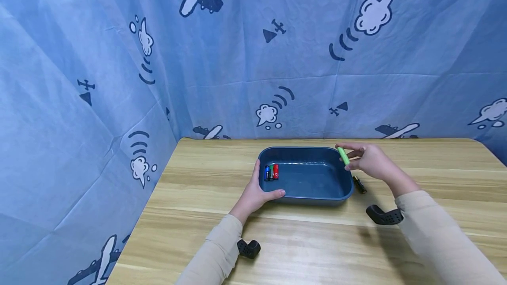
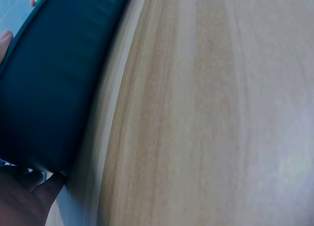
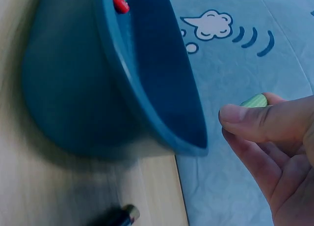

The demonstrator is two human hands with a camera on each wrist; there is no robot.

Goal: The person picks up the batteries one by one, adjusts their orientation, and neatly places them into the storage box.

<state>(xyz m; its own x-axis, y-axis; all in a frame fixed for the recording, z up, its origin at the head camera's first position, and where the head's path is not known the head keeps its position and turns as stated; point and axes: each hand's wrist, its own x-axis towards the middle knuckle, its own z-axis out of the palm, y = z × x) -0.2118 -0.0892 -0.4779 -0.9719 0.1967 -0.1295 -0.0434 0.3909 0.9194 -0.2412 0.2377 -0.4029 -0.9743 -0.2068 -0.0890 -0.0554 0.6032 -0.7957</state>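
A dark blue rectangular box (image 1: 309, 199) stands on the table. My left hand (image 1: 255, 192) holds its near left corner, thumb (image 2: 4, 43) at the front rim and fingers along the left side. Between thumb and fingers, my right hand (image 1: 368, 159) pinches a light green battery (image 1: 343, 156) over the box's right rim. Inside the box, at its left end, a blue battery (image 1: 267, 173), a green and dark battery (image 1: 271, 173) and a red battery (image 1: 276, 172) lie side by side. Just outside the right wall, a black battery (image 1: 359, 184) with a gold end rests beneath the right hand.
The wood-grain table (image 1: 301, 245) reaches back to a blue curtain (image 1: 309, 56) printed with planes and clouds. Another stretch of curtain hangs along the left. Black wrist mounts (image 1: 384, 215) stick out from both sleeves.
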